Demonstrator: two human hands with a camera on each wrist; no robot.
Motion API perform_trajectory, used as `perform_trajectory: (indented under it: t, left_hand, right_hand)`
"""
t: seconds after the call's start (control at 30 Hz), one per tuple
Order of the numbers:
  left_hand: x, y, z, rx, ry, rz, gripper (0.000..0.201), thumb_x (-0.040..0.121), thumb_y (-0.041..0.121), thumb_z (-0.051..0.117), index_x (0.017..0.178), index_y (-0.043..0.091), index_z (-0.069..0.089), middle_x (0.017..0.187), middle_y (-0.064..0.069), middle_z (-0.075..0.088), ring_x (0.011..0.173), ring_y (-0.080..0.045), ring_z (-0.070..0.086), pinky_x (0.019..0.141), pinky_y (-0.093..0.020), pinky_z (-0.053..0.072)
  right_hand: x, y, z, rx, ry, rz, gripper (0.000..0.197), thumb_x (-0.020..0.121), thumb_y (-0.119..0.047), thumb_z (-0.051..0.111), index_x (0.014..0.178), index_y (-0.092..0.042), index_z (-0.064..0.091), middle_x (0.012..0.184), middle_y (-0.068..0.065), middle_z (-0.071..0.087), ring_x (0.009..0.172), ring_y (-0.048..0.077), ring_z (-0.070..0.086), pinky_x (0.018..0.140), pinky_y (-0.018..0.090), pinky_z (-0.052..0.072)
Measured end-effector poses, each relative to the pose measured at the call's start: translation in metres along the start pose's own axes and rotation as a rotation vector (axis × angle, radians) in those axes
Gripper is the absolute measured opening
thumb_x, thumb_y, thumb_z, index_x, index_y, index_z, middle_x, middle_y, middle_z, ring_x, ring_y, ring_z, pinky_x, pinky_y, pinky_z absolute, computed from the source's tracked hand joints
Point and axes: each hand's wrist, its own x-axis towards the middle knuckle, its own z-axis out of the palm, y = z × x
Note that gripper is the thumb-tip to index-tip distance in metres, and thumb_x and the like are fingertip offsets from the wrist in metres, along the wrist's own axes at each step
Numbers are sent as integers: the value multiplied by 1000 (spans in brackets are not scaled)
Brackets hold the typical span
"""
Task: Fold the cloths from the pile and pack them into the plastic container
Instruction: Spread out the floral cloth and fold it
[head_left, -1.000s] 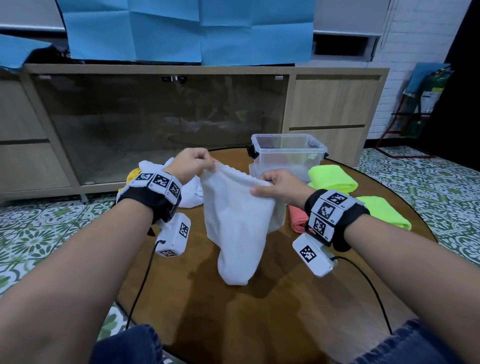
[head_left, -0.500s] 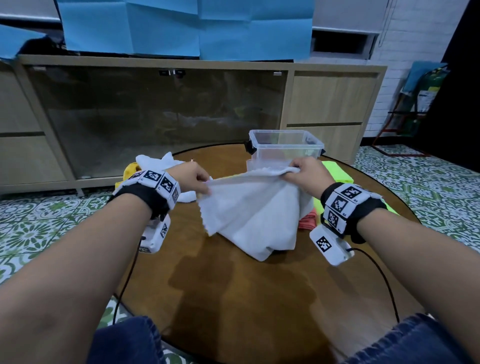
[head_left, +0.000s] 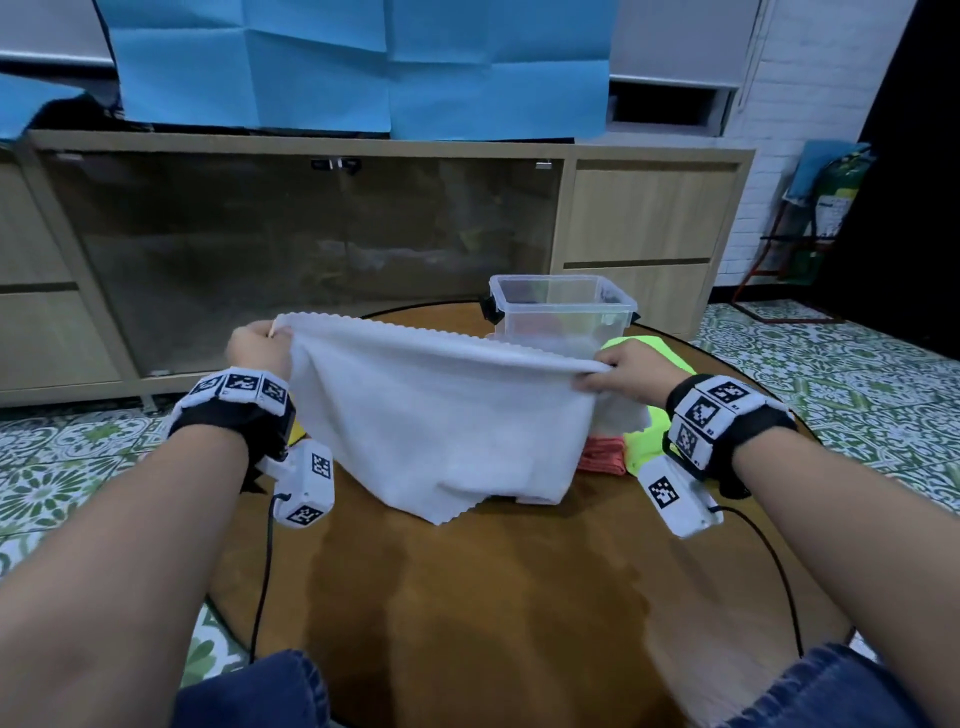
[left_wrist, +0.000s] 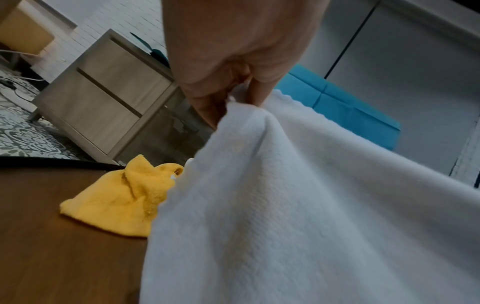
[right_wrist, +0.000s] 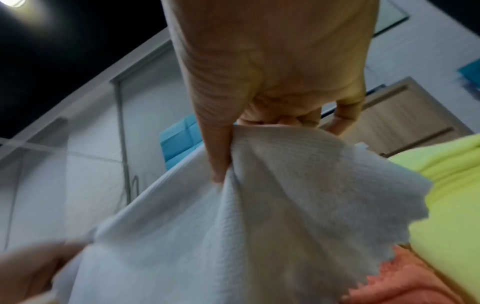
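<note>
A white cloth (head_left: 441, 415) hangs spread wide between my two hands above the round wooden table (head_left: 467, 597); its lower edge touches the tabletop. My left hand (head_left: 257, 345) pinches its top left corner, seen close in the left wrist view (left_wrist: 233, 96). My right hand (head_left: 618, 371) pinches the top right corner (right_wrist: 233, 148). The clear plastic container (head_left: 563, 312) stands open at the table's far side, just behind the cloth. A yellow cloth (left_wrist: 122, 197) lies on the table to the left.
Neon green cloths (head_left: 649, 353) and a coral cloth (head_left: 602, 454) lie on the table by my right wrist. A long wooden cabinet (head_left: 644, 223) with a dark glass front stands behind the table. Patterned floor tiles (head_left: 831, 374) surround it.
My hands have moved apart and lifted, stretching the white cloth from a bunched, hanging shape into a wide flat sheet. The view has tilted slightly.
</note>
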Motion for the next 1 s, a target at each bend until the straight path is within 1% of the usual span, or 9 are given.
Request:
perform_trajectory:
  t: [0.13,0.2,0.27,0.33,0.47,0.63,0.77,0.9,1.0]
  left_hand:
    - [-1,2,6,-34,57,-1,32,97,16,40,108,-4,62,84,-17,55,80,-28,47,67,-27,30]
    - [4,4,9,-39,102,-10,34,98,15,37,107,-9,59,79,-20,50,79,-28,42,66,-29,28]
    - [11,1,12,-25,121,-31,36,98,15,35,108,-12,58,95,-33,56,86,-39,48,69,-34,31]
    - [14,-6,15,8,101,-41,39,99,16,34,109,-13,58,110,-36,57,89,-41,50,71,-36,33]
    - [17,-17,18,27,55,-33,37,98,18,38,112,-9,58,114,-32,59,96,-43,53,73,-38,38]
    - [17,-22,21,60,17,-67,31,94,21,44,115,4,59,109,-22,62,81,-27,47,68,-28,32]
    - [15,-18,27,60,-29,-38,23,93,29,45,85,14,60,78,-11,58,76,-27,49,57,-27,34]
    - [9,2,40,132,-127,61,34,93,34,48,109,8,64,106,-13,63,90,-29,56,75,-27,38]
    - [-1,20,51,203,-222,160,28,93,27,50,106,7,64,91,-9,61,88,-25,53,73,-26,35]
  right_hand:
    - [3,9,-8,370,-21,4,37,82,-26,70,54,-17,48,60,0,45,59,15,42,57,27,29]
    - [6,15,-12,414,-16,29,35,86,-20,65,55,-16,49,58,-1,46,60,15,42,57,24,29]
    - [8,24,-12,317,15,64,37,87,-14,61,56,-13,42,57,1,36,56,16,32,50,23,24]
    - [7,33,-9,288,39,87,30,87,-11,61,63,-8,44,63,7,34,56,16,31,48,22,23]
    - [14,48,-6,306,170,136,25,87,-14,64,69,-4,50,64,7,41,57,17,38,51,25,30]
    - [23,54,-2,365,310,293,21,85,-14,65,70,-8,51,66,9,49,56,19,44,54,27,37]
    - [24,41,-5,639,364,217,16,87,-3,57,74,-11,57,70,1,51,63,14,45,55,22,36]
    - [24,9,-1,755,294,124,21,87,-3,55,75,-19,59,74,3,55,66,15,49,57,24,40]
    - [22,-22,15,670,198,72,22,87,-2,53,76,-21,56,77,4,54,65,15,49,55,24,40]
